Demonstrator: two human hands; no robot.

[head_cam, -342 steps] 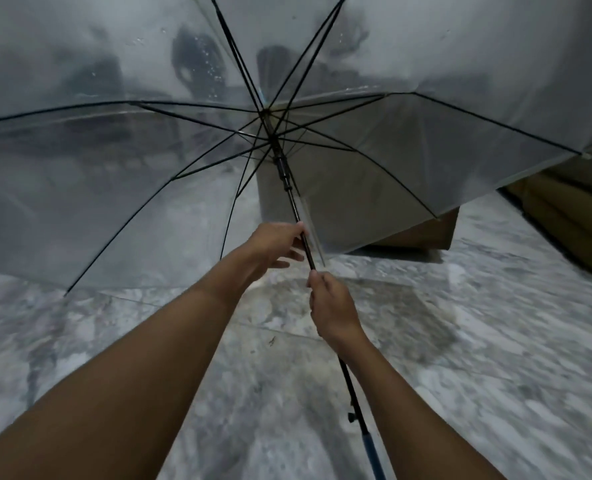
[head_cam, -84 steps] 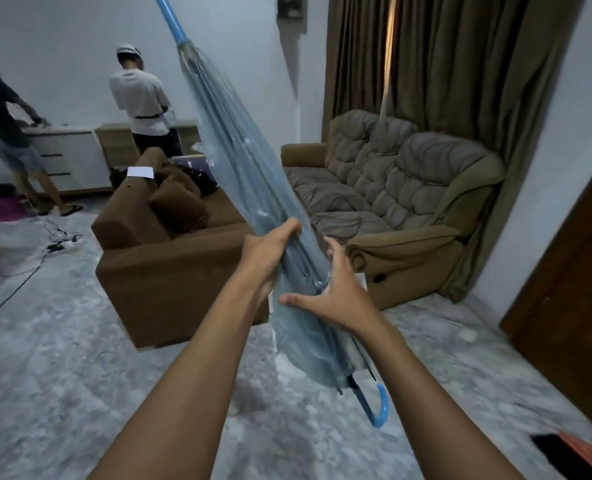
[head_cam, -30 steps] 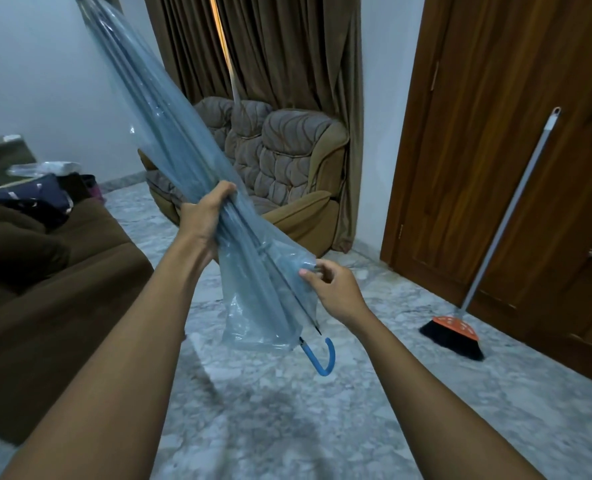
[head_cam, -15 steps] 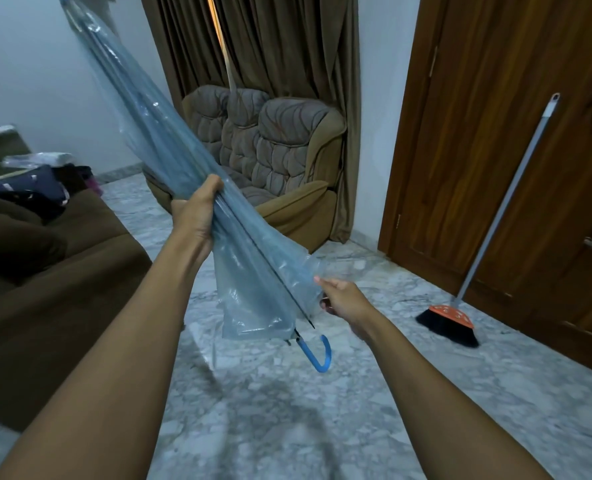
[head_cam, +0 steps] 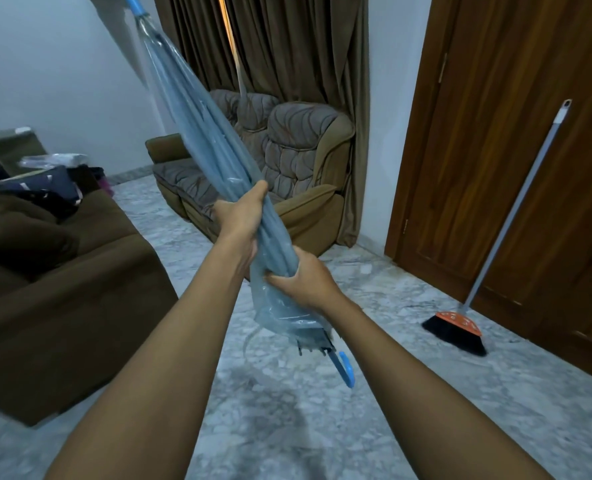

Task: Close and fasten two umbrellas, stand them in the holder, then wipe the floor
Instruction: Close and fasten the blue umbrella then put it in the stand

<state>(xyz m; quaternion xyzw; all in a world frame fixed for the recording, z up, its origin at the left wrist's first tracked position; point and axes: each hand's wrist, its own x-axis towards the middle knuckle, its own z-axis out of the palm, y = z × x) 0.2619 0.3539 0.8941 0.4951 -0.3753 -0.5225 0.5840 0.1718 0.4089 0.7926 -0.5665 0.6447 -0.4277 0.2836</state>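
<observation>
1. Two hands are on one umbrella (head_cam: 211,140) in the head view. Our left hand (head_cam: 239,220) wraps round the folded clear canopy at mid-length. Our right hand (head_cam: 308,278) clenches the bunched folds just below it, the two hands almost touching.
2. We hold the umbrella in the air, tilted: blue tip (head_cam: 133,3) up and away at the top of frame, blue hook handle (head_cam: 344,370) low, above the marble floor (head_cam: 391,393).
3. Folds under the right hand flare loose, and we cannot make out the strap. Risk: if either grip eases before the strap goes round, we judge the slick plastic slips and the roll comes undone.
4. Risk: the tip sits near the curtain (head_cam: 287,46), so a careless swing could snag it.
5. Risk: a darker patch (head_cam: 280,431) on the floor beneath our arms may be water; we cannot confirm. If wet, footing is poor, and drips add to the wiping.
6. Holder and second umbrella are not in view. A broom (head_cam: 455,329) leans against the door (head_cam: 495,133) to the right.
</observation>
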